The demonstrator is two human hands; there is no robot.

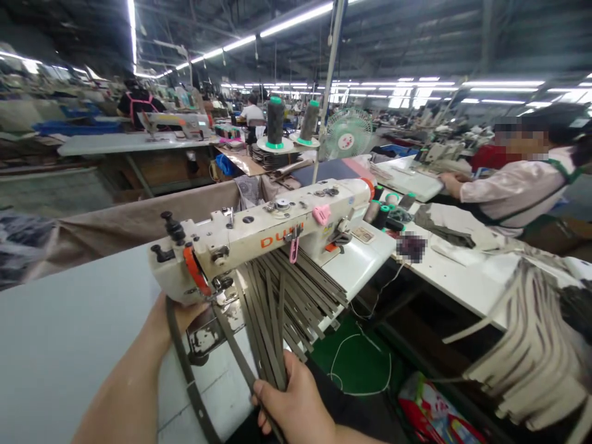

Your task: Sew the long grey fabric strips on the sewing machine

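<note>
A white sewing machine (240, 237) stands on the pale table, its needle end to the left. My left hand (185, 316) reaches in beside the needle area, partly covered by the machine head; its fingers are too hidden to read. A long dark strap (187, 376) hangs in front of that wrist and runs down toward me. My right hand (296, 398) is closed on a narrow olive-grey strip (237, 348), which stretches up to the presser foot. A fanned bundle of similar strips (296, 296) lies under the machine arm, some ends close to my right fingers.
Thread cones (275, 123) stand behind the machine, near a green fan (348, 135). More spools (382, 216) sit at its right end. A co-worker (518, 179) sits at the right. Pale strips (531, 345) hang off the neighbouring table. A white cord (361, 391) loops over the green floor.
</note>
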